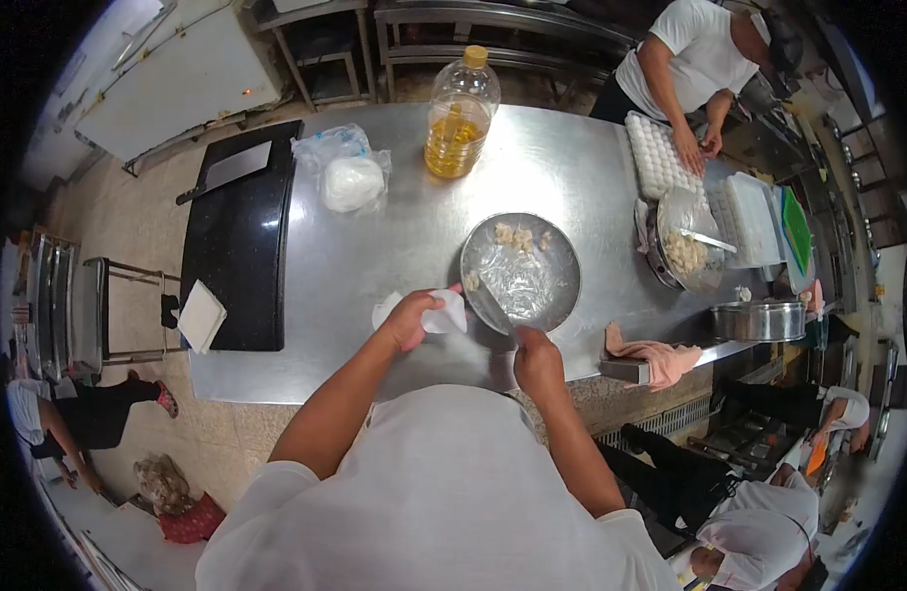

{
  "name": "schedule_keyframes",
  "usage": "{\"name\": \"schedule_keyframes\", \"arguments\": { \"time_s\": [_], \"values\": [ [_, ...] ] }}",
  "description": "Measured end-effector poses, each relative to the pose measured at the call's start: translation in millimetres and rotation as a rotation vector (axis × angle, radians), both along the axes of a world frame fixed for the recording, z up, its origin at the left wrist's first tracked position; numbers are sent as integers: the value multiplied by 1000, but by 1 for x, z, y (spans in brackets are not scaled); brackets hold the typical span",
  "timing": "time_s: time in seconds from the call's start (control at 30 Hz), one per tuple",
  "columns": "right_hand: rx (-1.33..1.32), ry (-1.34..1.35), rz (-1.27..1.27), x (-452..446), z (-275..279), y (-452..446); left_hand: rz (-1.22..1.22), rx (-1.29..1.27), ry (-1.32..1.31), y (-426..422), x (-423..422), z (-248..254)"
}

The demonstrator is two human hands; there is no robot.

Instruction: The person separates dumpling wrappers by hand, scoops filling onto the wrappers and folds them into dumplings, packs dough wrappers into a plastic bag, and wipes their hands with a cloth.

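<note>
My left hand is closed on a thin white sheet, thumb on top, at the near left side of the metal bowl. Whether the sheet is paper, cloth or dough I cannot tell. With my right hand I grip a flat-bladed metal utensil, whose blade reaches into the bowl toward its left wall. It may be a knife or a spatula. Pale filling clings in lumps to the far side inside the bowl, and a smaller lump sits near the blade tip.
An oil bottle and a bagged white lump stand farther back. A cleaver lies on the black board at left. To the right are a tray of white pieces, a pot and a pink cloth. A co-worker works there.
</note>
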State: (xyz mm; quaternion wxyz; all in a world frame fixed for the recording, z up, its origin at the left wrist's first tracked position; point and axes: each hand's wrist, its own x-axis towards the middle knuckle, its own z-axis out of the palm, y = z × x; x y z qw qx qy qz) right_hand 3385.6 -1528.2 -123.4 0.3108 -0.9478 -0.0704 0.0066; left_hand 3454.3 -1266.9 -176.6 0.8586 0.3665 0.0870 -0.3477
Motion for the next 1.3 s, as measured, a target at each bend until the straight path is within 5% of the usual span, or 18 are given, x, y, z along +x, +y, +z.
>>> {"name": "schedule_keyframes", "arguments": {
  "time_s": [0.3,0.47,0.63,1.0,1.2,1.3],
  "values": [
    [195,315,-226,-9,18,3,4,-54,-1,1,-11,-1],
    [149,136,-142,-14,-1,-1,87,338,130,4,-7,0],
    [252,166,-130,-20,5,4,202,207,249,-1,-6,-10],
    [-10,3,87,13,60,-11,242,-59,278,-2,-11,6],
    [-305,-117,-162,74,18,-29,277,-5,256,-4,-9,1],
    [-245,-58,-14,69,13,-26,301,-17,226,-2,-8,1]
  ]
}}
